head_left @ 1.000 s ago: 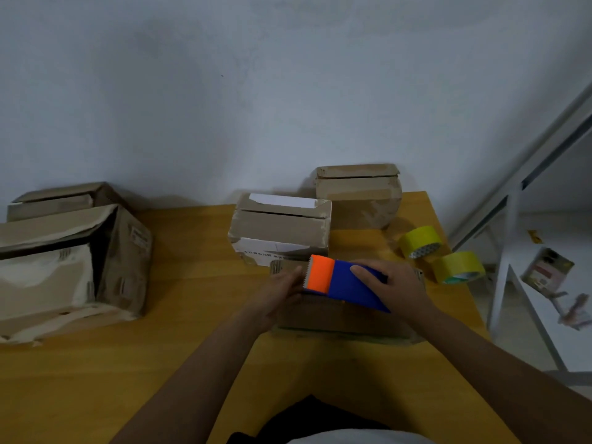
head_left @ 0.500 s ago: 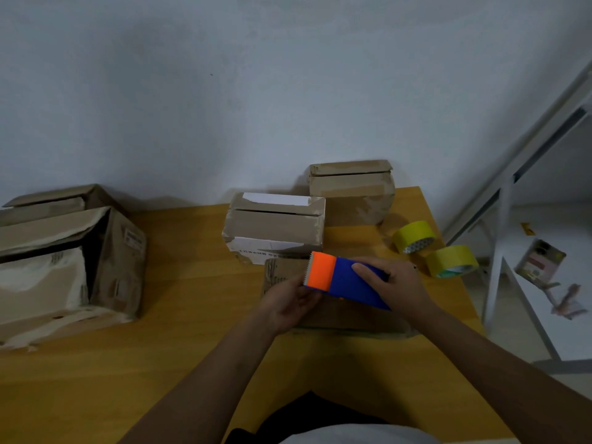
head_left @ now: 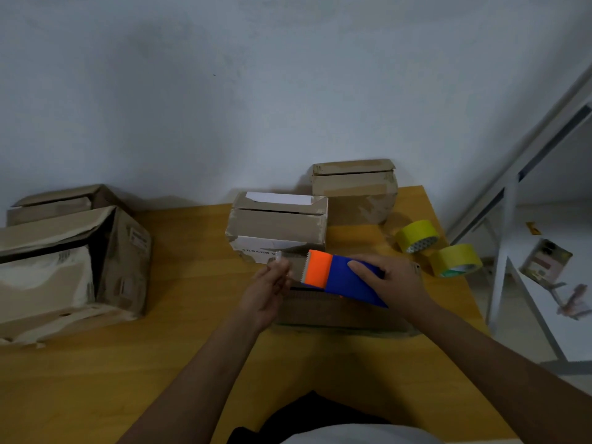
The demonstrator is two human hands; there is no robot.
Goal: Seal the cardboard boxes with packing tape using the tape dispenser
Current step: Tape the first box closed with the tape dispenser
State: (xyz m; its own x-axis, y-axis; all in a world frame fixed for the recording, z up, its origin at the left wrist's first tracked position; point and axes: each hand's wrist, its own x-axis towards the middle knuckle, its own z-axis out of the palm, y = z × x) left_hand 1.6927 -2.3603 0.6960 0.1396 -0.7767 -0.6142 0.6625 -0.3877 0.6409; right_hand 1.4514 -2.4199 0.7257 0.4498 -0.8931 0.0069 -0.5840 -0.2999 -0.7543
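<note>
The right hand (head_left: 389,285) grips the tape dispenser (head_left: 342,280) above a flat cardboard box (head_left: 336,310); the left hand (head_left: 272,285) pinches the tape end (head_left: 290,258). Sealing looks barely begun; boxes beyond stay untaped.

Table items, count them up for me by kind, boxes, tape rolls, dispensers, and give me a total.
Cardboard boxes: 5
Yellow tape rolls: 2
Tape dispenser: 1
Total: 8
</note>
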